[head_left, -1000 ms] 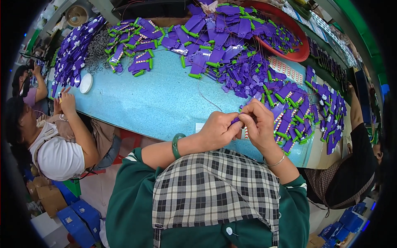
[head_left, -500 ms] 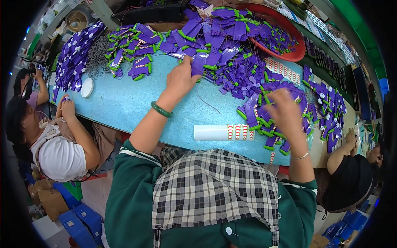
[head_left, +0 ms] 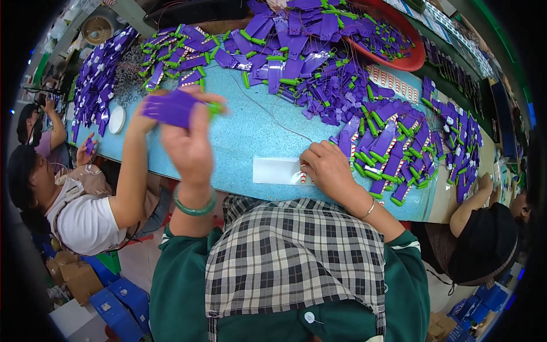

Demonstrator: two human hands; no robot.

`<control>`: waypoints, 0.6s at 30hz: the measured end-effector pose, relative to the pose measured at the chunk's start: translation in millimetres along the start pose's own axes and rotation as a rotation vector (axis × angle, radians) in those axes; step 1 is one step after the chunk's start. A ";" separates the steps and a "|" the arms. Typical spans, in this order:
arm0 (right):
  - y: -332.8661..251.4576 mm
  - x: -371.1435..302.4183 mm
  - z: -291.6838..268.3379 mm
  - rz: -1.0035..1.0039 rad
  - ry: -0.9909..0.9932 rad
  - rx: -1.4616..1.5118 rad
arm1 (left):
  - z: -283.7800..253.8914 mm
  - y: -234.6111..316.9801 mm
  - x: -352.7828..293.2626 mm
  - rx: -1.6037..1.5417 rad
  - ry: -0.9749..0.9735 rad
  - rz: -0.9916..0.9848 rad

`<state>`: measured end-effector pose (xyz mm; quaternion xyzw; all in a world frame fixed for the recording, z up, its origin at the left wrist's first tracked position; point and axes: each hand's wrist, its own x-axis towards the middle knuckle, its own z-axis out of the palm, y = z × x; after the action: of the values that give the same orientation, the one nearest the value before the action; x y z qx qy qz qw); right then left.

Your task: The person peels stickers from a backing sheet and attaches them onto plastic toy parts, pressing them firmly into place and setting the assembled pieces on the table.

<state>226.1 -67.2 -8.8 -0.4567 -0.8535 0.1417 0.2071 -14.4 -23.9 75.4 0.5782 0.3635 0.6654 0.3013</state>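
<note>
Blue speckled desk bears a rectangular white sticker sheet, mostly bare. Left of it: left hand, fingers gripping a flat purple plastic piece. At its right end: right hand; pinch, I cannot tell. Striped purple pieces rightward appear done; unstriped purple pieces beyond remain.

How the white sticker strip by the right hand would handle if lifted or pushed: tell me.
Probably floppy and light: the strip lies thin and flat on the blue table. With the right hand over its striped end, pushing the bare end might buckle it.
</note>
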 end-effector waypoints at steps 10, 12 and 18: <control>5.2 1.5 1.2 -0.060 0.063 0.110 | 41.9 -53.2 -102.9 -0.261 -0.491 -0.858; 5.3 6.6 -13.6 0.033 0.019 0.362 | 41.1 -53.0 -99.8 -0.237 -0.494 -0.841; -0.5 18.2 -48.1 0.058 -0.105 0.435 | 40.8 -39.8 -83.0 -0.077 -0.685 -0.844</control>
<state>239.9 -49.6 37.6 -0.4175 -0.7990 0.3518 0.2520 37.6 -64.5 -0.7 0.5543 0.4203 0.2730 0.6644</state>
